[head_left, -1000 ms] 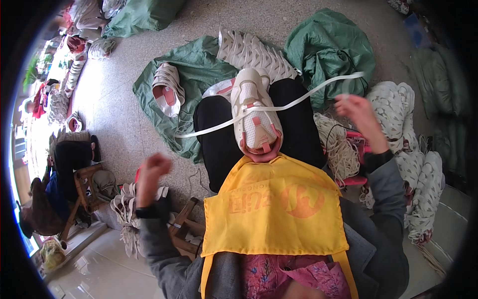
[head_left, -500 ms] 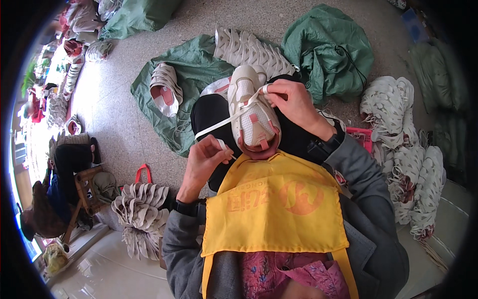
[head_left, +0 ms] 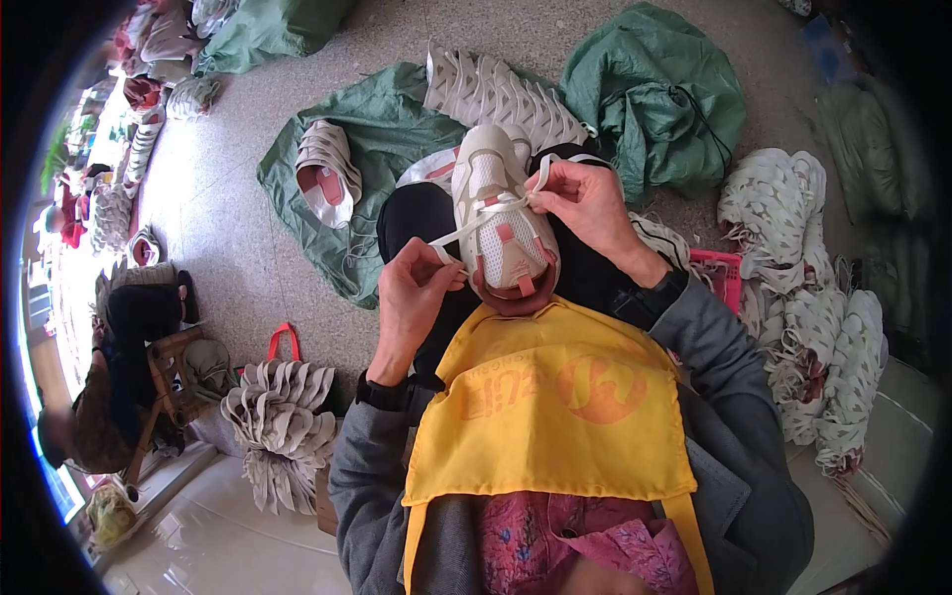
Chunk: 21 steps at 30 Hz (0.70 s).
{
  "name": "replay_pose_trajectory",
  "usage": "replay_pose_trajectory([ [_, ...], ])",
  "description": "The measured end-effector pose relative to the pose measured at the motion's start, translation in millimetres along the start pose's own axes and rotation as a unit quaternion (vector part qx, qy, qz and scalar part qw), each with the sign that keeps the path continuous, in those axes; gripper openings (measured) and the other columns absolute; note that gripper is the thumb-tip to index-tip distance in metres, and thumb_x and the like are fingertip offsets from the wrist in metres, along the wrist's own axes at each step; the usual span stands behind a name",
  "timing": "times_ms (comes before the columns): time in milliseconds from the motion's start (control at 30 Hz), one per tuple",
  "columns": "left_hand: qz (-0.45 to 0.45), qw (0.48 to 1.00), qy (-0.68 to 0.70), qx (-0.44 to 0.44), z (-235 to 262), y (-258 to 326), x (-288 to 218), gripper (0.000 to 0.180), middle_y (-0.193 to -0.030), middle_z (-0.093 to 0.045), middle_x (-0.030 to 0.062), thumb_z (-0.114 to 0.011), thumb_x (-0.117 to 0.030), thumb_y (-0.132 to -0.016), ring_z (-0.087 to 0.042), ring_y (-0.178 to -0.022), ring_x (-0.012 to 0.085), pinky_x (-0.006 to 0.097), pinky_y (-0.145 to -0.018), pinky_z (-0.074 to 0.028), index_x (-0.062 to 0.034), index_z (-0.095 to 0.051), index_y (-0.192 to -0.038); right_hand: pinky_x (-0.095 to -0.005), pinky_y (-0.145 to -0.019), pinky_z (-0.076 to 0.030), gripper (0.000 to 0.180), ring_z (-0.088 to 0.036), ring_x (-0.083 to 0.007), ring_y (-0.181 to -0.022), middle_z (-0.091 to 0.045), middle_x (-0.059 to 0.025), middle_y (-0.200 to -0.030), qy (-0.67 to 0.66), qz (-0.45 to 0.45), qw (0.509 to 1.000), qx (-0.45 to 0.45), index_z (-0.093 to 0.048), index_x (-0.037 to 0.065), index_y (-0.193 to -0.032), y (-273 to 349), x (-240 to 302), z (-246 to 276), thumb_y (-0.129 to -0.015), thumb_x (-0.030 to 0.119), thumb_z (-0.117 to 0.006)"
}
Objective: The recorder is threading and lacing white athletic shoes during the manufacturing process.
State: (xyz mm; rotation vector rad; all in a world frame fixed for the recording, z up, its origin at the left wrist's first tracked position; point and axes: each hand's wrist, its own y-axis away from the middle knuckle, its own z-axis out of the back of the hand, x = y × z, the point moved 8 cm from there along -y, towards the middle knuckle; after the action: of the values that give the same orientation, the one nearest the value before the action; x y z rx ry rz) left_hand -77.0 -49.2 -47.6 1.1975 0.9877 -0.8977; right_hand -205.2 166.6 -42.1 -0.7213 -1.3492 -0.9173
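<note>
A beige and white shoe upper (head_left: 504,243) with pink tabs lies across my lap, its heel toward me. A flat white shoelace (head_left: 461,235) runs through its front eyelets and out to both sides. My left hand (head_left: 420,297) pinches one end of the lace just left of the upper. At the upper's right edge, my right hand (head_left: 585,203) pinches the other end between thumb and fingers, with a short tail standing above it. A yellow apron (head_left: 545,407) covers my lap behind the heel.
Ahead lie a green sack (head_left: 650,99) and a flat green sheet (head_left: 382,119) bearing stacked uppers (head_left: 501,94). Bundled laced uppers (head_left: 778,218) stand at right beside a pink basket (head_left: 716,273). More uppers (head_left: 283,416) sit at left; a person (head_left: 104,387) sits farther left.
Both hands have drawn the lace in closer to the upper. My left hand moved up and nearer to the shoe; the lace span on the left is shorter.
</note>
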Motion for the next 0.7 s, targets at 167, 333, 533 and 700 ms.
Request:
replay_pose_trajectory([
  [167, -0.009, 0.998, -0.054, -0.032, -2, -3, -11, 0.013, -0.092, -0.072, 0.0087, -0.067, 0.002, -0.094, -0.069, -0.084, 0.0105, 0.024, -0.077, -0.058, 0.0011, -0.056, -0.088, -0.0218, -0.077, -0.056, 0.009, -0.067, -0.0049, -0.083, -0.071, -0.0004, -0.092, -0.010, 0.008, 1.000, -0.011, -0.071, -0.002, -0.101, 4, 1, -3, -0.091, -0.002, -0.071],
  [333, -0.097, 0.987, -0.080, -0.097, 1, -11, -18, 0.016, -0.083, -0.073, 0.0074, -0.073, 0.002, -0.088, -0.068, -0.077, 0.0096, 0.025, -0.070, -0.055, 0.0039, -0.057, -0.085, -0.0217, -0.077, -0.055, 0.008, -0.066, -0.0041, -0.083, -0.072, -0.0001, -0.091, 0.093, 0.023, 0.995, -0.018, -0.070, -0.002, -0.099, 3, 5, -6, -0.092, -0.002, -0.071],
  [533, -0.107, 0.987, 0.003, -0.121, 2, -22, -10, 0.015, -0.085, -0.073, 0.0075, -0.073, 0.001, -0.088, -0.067, -0.081, 0.0083, 0.025, -0.073, -0.055, 0.0040, -0.059, -0.085, -0.0227, -0.074, -0.055, 0.007, -0.067, -0.0051, -0.080, -0.072, -0.0015, -0.086, 0.091, 0.027, 0.995, 0.014, -0.070, -0.001, -0.097, -4, 7, -9, -0.091, 0.000, -0.072],
  [700, -0.120, 0.982, 0.086, -0.114, -5, -28, -10, 0.012, -0.087, -0.073, 0.0071, -0.071, 0.003, -0.090, -0.067, -0.082, 0.0086, 0.025, -0.077, -0.055, 0.0026, -0.060, -0.086, -0.0237, -0.072, -0.055, 0.006, -0.068, -0.0060, -0.078, -0.073, -0.0026, -0.082, 0.051, 0.025, 0.998, 0.005, -0.071, -0.001, -0.095, -5, -5, -7, -0.089, 0.001, -0.073],
])
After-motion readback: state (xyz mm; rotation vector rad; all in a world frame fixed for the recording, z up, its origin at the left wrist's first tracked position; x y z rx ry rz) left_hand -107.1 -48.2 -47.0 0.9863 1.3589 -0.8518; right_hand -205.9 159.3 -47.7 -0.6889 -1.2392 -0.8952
